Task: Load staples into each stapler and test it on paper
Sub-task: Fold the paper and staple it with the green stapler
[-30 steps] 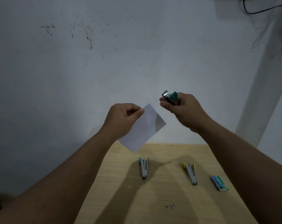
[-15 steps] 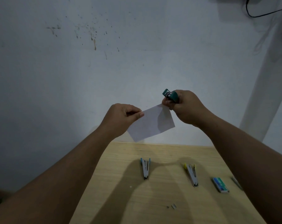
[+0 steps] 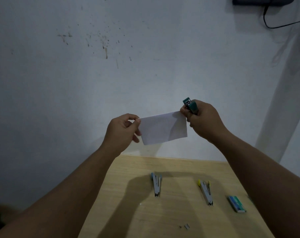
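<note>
My left hand (image 3: 122,128) pinches the left edge of a small white folded paper (image 3: 163,128), held up in front of the wall. My right hand (image 3: 203,120) grips a green stapler (image 3: 190,105), and its fingers also touch the paper's upper right corner. The stapler's mouth points up and left, above the paper. On the wooden table (image 3: 176,212) below lie a blue stapler (image 3: 156,183) and a yellow stapler (image 3: 206,191), both swung open. A green staple box (image 3: 236,203) lies to their right.
A few loose staples (image 3: 186,226) lie near the table's front. The stained white wall rises directly behind the table. A dark box with a cable (image 3: 266,7) hangs at the upper right, and a pale post (image 3: 283,100) slants down the right side.
The paper swung from a tilted diamond to nearly level. My right hand came in with the green stapler and now touches the paper's right corner. The view tilted slightly.
</note>
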